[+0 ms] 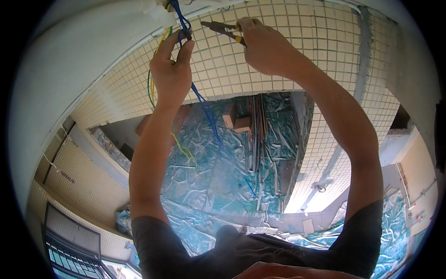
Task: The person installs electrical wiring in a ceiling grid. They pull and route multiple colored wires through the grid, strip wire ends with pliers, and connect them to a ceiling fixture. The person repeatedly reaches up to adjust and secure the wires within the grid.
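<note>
Both my arms reach up toward the ceiling in front of a tiled wall. My left hand [173, 65] pinches a bundle of blue electrical wires [182, 19] between thumb and fingers, with a small dark piece at the fingertips that I cannot make out. The wires' lower ends hang down past my wrist. To the right, my right hand [265, 46] is wrapped round a pair of pliers [222, 29] with dark jaws and yellow-and-black handles. The jaws point left toward the blue wires and stand apart from them. Yellow-green wires [151, 86] hang behind my left hand.
White conduit [132, 49] runs along the ceiling edge. Below, crumpled green-blue plastic sheeting [209, 186] covers the floor, with long strips [257, 135] and brown blocks [241, 124] on it. A tiled wall section [325, 172] stands on the right. A dark window frame [69, 242] is at lower left.
</note>
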A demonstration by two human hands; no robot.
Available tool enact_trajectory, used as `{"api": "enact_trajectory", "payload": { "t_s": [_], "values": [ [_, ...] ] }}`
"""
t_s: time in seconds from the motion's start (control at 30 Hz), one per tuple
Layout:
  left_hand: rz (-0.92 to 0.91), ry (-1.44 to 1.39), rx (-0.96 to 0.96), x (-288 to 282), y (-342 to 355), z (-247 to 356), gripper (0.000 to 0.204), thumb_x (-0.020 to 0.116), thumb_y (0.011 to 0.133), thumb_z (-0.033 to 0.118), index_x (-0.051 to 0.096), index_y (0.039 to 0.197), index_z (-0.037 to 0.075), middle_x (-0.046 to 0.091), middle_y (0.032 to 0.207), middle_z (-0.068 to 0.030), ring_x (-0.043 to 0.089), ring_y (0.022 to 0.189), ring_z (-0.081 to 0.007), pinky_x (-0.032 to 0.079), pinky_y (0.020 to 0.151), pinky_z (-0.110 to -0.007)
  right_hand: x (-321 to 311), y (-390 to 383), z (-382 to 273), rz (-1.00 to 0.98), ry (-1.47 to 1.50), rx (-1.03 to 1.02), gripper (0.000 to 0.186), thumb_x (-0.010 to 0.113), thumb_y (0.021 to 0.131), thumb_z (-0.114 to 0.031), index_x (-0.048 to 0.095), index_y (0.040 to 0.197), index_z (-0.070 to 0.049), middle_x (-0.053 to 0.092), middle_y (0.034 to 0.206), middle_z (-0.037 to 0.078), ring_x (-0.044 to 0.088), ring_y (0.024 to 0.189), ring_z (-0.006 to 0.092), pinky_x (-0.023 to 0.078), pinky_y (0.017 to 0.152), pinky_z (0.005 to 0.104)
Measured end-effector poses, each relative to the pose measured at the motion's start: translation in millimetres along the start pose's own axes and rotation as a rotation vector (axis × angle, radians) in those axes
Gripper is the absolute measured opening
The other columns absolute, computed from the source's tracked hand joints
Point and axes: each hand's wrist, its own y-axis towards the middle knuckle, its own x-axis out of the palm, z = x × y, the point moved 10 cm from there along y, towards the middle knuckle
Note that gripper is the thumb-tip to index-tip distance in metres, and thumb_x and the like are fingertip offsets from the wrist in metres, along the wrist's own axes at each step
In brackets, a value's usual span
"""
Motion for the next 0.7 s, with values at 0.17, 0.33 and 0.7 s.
{"api": "enact_trajectory", "payload": {
  "t_s": [0.17,0.33,0.7],
  "values": [
    [0.022,0.070,0.034,-0.8,-1.0,2.9,0.024,0.072,0.094,0.016,0.076,0.114,0.004,0.077,0.103,-0.0062,0.067,0.096,-0.0131,0.050,0.090,-0.029,-9.4,10.3,-15.3,0.091,0.031,-0.117,0.048,0.056,0.085,-0.002,0.048,0.130,0.011,0.061,0.120,0.032,0.065,0.111,0.0450,0.054,0.096,0.0480],
    [0.006,0.044,0.007,0.3,-4.6,-2.0,0.025,0.071,0.095,0.016,0.075,0.116,0.003,0.077,0.104,-0.0074,0.068,0.097,-0.0136,0.050,0.091,-0.029,0.7,8.0,-14.0,-0.038,-0.001,-0.029,0.053,0.052,0.082,0.007,0.046,0.134,0.011,0.059,0.124,0.032,0.064,0.113,0.0448,0.051,0.100,0.0485],
    [-0.001,0.002,-0.072,4.7,-9.9,1.8,0.027,0.069,0.095,0.012,0.071,0.119,0.001,0.078,0.095,-0.0087,0.072,0.092,-0.0146,0.051,0.087,-0.029,0.0,-1.5,-30.6,-0.146,-0.002,0.021,0.053,0.058,0.084,-0.015,0.052,0.130,0.011,0.062,0.120,0.029,0.069,0.107,0.0419,0.056,0.090,0.0482]
  ]
}}
